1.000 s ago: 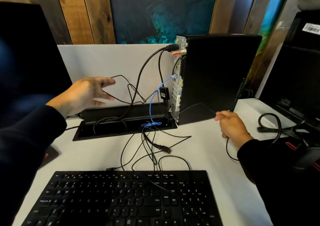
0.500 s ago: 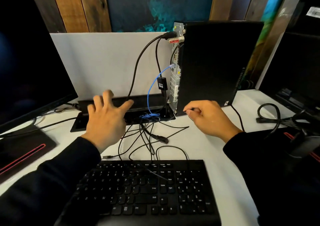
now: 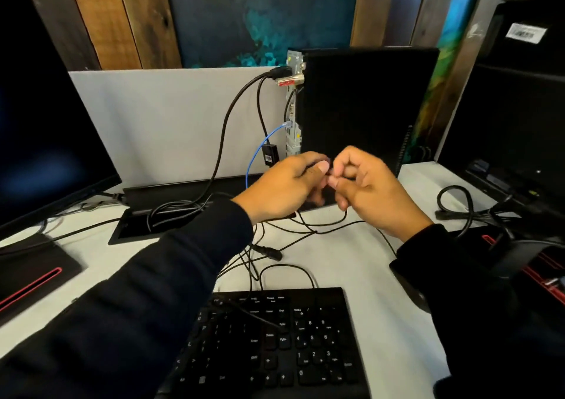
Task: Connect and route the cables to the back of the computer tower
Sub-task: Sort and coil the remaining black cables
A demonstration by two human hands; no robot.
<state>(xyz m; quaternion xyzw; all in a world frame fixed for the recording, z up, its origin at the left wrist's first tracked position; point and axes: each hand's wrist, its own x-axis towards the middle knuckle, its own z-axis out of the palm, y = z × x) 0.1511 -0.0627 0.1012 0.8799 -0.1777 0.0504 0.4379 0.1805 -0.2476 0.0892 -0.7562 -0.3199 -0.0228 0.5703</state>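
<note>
My left hand [image 3: 284, 181] and right hand [image 3: 363, 184] now meet before computer tower [image 3: 367, 108], both pinching thin black cable [image 3: 330, 223]; plugging comes next.

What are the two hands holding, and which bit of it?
Both the left hand and the right hand pinch a thin black cable, apparently near its end; the plug itself is hidden.

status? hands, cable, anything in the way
Left hand and right hand together, pinching a thin black cable before the tower. Plug hidden. Loose cables tangled beneath.
</note>
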